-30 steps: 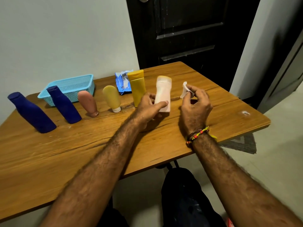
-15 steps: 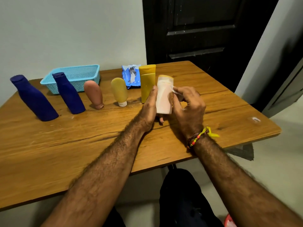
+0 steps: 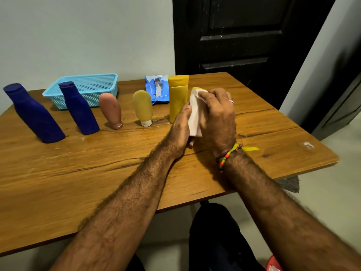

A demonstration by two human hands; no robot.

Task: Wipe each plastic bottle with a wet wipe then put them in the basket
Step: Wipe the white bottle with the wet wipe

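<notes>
On the grained wooden table (image 3: 58, 173), we note a perforated plastic basket (image 3: 86, 89) at rear. Our left hand (image 3: 180, 130) grips the smooth white bottle (image 3: 195, 122) right of it; our right hand (image 3: 218, 118) curls a wet wipe (image 3: 201, 94) around it.

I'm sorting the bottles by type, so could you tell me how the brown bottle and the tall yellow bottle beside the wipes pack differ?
The brown bottle is short, rounded and tapered, while the tall yellow bottle is straight-sided and flat-topped. The brown bottle stands on its narrow cap end; the tall yellow bottle has its wide cap at the top. The brown one stands nearer the basket. Both stand upright on the table, untouched.
</notes>
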